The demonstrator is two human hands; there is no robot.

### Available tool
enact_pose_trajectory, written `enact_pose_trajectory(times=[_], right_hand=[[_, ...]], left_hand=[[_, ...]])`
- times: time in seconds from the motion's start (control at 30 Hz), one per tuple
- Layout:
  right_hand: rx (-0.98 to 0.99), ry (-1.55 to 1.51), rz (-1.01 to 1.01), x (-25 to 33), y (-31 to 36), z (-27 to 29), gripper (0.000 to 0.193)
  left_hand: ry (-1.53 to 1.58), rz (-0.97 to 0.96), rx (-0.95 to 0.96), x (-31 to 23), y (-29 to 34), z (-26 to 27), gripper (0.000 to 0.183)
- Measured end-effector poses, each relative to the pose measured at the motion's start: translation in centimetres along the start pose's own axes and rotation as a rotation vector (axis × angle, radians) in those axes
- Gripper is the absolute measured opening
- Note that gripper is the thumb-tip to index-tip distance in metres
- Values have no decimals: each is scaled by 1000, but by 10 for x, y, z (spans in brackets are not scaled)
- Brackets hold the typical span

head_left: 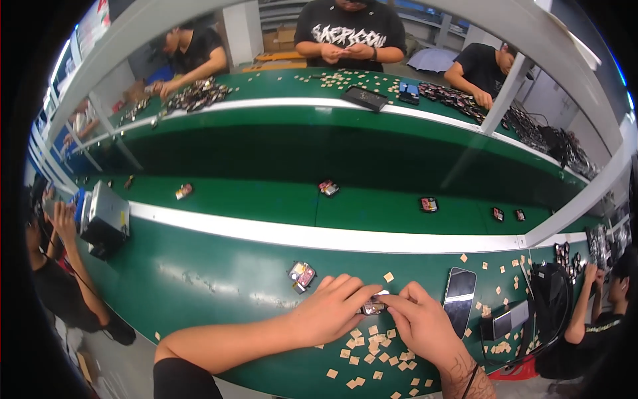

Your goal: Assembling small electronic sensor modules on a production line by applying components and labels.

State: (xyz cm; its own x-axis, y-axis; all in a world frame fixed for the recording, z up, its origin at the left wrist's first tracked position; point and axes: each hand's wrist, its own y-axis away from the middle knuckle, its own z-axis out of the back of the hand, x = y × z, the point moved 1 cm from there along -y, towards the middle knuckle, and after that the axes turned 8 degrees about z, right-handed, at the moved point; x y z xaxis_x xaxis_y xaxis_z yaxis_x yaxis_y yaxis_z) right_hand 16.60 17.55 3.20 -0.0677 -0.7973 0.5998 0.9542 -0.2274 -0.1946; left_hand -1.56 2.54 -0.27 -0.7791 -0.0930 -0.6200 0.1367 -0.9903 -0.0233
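Over the near green table, both my hands meet at a small electronic assembly point(373, 305) with a dark frame and shiny parts. My left hand point(332, 310) is closed around its left side. On its right side, my right hand point(420, 323) pinches with thumb and forefinger; anything tiny between those fingertips is hidden. Just beyond my left hand lies a similar small assembly point(302, 276), apart from it. Several small tan square pieces point(374, 342) are scattered on the table below and between my hands. A smartphone point(459, 299) lies to the right of my right hand.
A grey box-shaped device point(508, 322) and a black bag point(550, 292) stand at the right. A white rail point(319, 234) separates my table from a green conveyor belt point(266, 203) carrying several assemblies. A metal box point(106, 216) stands far left. Co-workers sit on both sides and opposite.
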Motion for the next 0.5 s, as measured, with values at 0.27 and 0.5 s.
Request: enact_pose_trajectory(times=[0.27, 0.5], right_hand=[[121, 301, 41, 15, -4, -2, 21], [72, 327, 34, 11, -5, -12, 14]], left_hand=[[-9, -71, -131, -3, 1, -9, 66], [-34, -83, -144, -3, 0, -13, 55]])
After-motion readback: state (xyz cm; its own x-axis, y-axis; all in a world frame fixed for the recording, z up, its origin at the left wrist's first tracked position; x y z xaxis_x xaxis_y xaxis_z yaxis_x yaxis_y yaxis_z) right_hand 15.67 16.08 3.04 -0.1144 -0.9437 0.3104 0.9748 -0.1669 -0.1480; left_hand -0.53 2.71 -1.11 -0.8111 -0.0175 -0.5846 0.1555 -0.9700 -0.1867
